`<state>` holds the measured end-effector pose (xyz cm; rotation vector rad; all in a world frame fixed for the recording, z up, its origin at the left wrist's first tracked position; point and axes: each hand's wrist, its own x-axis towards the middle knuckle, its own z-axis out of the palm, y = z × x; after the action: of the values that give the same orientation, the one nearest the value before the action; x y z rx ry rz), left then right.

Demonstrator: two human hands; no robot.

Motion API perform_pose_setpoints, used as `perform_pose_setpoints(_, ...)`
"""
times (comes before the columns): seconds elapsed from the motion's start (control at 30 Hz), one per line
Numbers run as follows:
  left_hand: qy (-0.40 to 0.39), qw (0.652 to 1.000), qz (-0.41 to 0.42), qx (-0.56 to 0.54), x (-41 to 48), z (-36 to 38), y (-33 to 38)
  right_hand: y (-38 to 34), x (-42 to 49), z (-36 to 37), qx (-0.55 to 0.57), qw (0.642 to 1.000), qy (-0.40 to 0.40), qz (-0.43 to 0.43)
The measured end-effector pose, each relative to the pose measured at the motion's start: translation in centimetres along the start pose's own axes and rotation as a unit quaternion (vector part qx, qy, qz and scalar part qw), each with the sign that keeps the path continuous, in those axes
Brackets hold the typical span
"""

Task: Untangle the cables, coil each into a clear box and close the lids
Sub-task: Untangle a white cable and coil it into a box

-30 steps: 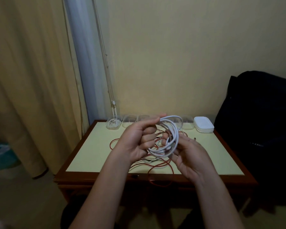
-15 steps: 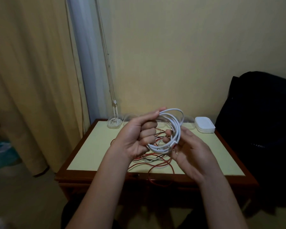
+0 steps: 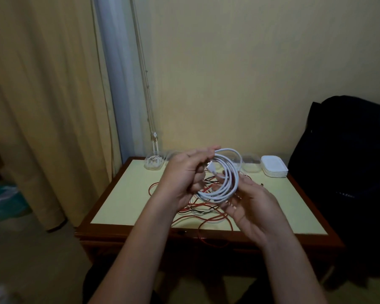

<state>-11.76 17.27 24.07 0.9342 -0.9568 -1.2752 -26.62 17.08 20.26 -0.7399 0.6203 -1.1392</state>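
Home room: curtain (image 3: 42, 106), small wooden table (image 3: 123, 194).

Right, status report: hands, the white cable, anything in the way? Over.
Left hand and right hand both hold the white cable, coiled, above the table. Red tangle lies underneath. Nothing blocks the clear boxes behind.
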Motion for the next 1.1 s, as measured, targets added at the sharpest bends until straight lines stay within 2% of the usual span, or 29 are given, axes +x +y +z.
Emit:
perform_pose_setpoints(0.07, 0.014, 0.997, 0.048, 0.065, 0.1, 0.2, -0.5, 0.1, 0.1, 0.1, -0.01, 1.0, -0.011, 0.025)
perform_pose_setpoints(0.17, 0.026, 0.988, 0.086, 0.122, -0.1, 0.4, -1.1, 0.4, 0.2, 0.1, -0.08, 0.996, -0.034, -0.012)
perform_pose_setpoints(0.27, 0.013, 0.996, 0.063, 0.063, 0.0, 0.0, -1.0, 0.4, 0.1, -0.3, -0.227, 0.972, -0.022, -0.062)
perform_pose_setpoints(0.43, -0.018, 0.998, 0.028, -0.049, -0.1, -0.8, -0.3, -1.2, 0.0, -0.6, -0.347, 0.931, -0.056, -0.104)
perform_pose_setpoints(0.5, -0.015, 0.997, 0.028, -0.066, -0.2, -1.1, 0.1, -1.6, 0.1, -0.7, -0.422, 0.893, -0.048, -0.149)
perform_pose_setpoints(0.6, -0.012, 0.996, 0.025, -0.085, -0.2, -2.3, 1.1, -2.5, 0.3, -1.8, -0.494, 0.835, 0.03, -0.242)
perform_pose_setpoints(0.8, -0.053, 0.986, -0.058, -0.144, -0.4, -3.2, 2.0, -3.2, 0.7, -3.3, -0.537, 0.731, 0.157, -0.39)
perform_pose_setpoints(1.0, -0.088, 0.966, -0.081, -0.228, -0.6, -2.6, 2.3, -2.3, 1.4, -3.6, -0.532, 0.665, 0.193, -0.488)
perform_pose_setpoints(1.1, -0.1, 0.949, -0.093, -0.283, -0.6, -2.2, 1.9, -1.4, 2.0, -3.7, -0.578, 0.613, 0.202, -0.499)
